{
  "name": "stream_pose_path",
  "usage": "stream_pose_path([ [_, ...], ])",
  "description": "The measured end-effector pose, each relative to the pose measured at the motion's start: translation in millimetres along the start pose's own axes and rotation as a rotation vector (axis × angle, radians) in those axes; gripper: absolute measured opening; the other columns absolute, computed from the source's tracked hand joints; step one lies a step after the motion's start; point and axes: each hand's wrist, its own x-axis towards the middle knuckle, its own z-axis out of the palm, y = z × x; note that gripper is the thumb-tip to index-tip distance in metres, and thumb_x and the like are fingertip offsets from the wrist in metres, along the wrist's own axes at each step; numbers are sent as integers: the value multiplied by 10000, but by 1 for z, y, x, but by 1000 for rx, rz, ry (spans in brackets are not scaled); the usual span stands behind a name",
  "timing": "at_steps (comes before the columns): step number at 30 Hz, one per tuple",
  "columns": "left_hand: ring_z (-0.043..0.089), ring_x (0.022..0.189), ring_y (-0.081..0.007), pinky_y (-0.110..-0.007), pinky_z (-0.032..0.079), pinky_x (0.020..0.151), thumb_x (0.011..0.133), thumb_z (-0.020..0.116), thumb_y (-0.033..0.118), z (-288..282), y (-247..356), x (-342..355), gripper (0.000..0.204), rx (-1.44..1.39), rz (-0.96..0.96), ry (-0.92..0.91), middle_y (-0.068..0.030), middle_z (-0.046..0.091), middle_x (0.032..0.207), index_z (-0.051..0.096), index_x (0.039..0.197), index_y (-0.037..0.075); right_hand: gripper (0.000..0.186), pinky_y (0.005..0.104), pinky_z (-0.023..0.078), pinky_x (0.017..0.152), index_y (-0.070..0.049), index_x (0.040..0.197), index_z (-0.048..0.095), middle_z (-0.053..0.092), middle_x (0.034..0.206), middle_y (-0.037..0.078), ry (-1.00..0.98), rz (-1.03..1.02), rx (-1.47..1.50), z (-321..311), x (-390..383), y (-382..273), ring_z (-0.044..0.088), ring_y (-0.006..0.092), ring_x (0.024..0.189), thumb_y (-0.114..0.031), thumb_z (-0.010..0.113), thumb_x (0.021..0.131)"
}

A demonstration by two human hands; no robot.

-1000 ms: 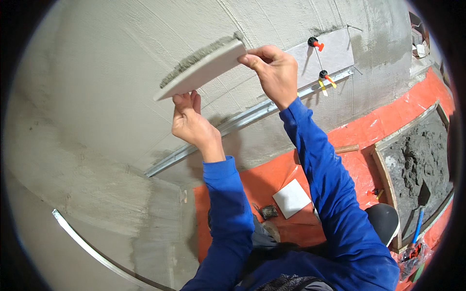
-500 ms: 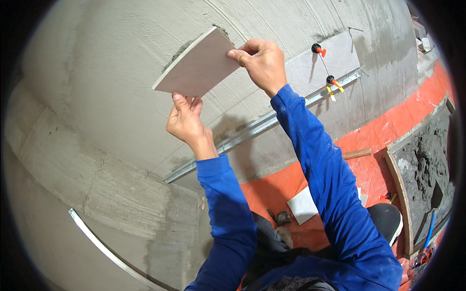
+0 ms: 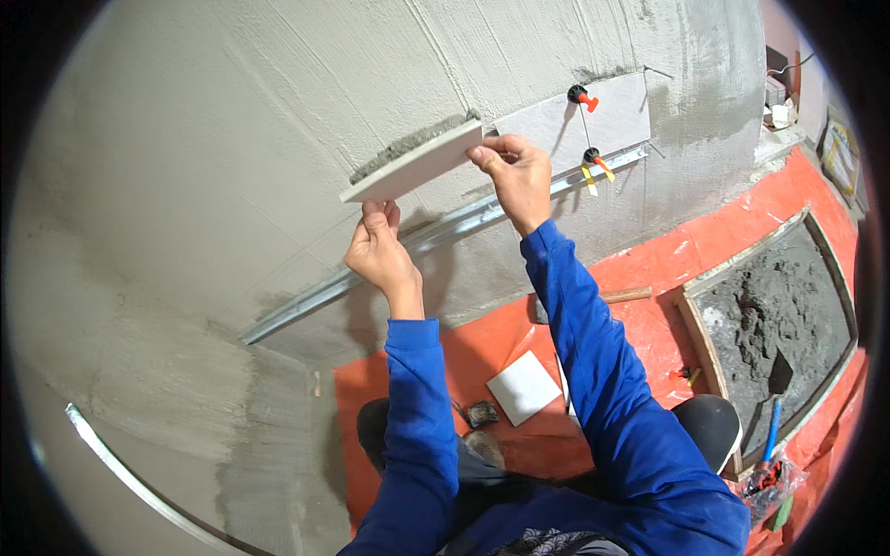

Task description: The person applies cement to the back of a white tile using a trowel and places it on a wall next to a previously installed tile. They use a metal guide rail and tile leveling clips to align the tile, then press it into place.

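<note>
I hold a pale square tile (image 3: 413, 167) edge-on in front of a grey rendered wall (image 3: 232, 120), with grey mortar on its upper face. My left hand (image 3: 380, 250) grips its lower left corner from below. My right hand (image 3: 514, 171) pinches its right corner. Two tiles (image 3: 575, 120) sit on the wall just to the right, above a metal rail (image 3: 445, 232), with red and yellow levelling clips (image 3: 589, 157) at their joint.
An orange sheet (image 3: 649, 315) covers the floor. On it lie a loose white tile (image 3: 524, 386) and a small dark object (image 3: 480, 414). A wooden-framed tray of grey mortar (image 3: 783, 315) with a blue-handled trowel (image 3: 771, 408) stands at the right. A curved metal strip (image 3: 139, 482) is lower left.
The tile has tilted from showing its flat pale face half a second ago back to edge-on with the mortar side up. Both hands kept their grip.
</note>
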Motion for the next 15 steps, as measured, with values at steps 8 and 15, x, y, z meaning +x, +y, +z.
stream_pose_path([
  [8, 656, 972, -285, -439, 568, 918, 983, 616, 240, -29, -73, -13, 406, -9, -175, -5, -201, 651, 1069, 628, 1093, -150, 256, 282, 517, 667, 16, 905, 744, 712, 797, 105, -4, 71, -216, -23, -26, 57, 648, 142, 717, -190, 822, 774],
  [15, 651, 854, -188, -385, 583, 851, 967, 648, 221, -24, -97, -15, 337, 25, -269, 47, -116, 661, 910, 681, 1006, -112, 295, 295, 521, 655, 23, 903, 744, 717, 761, 125, -6, 113, -283, -29, -15, 83, 658, 156, 693, -235, 818, 781],
])
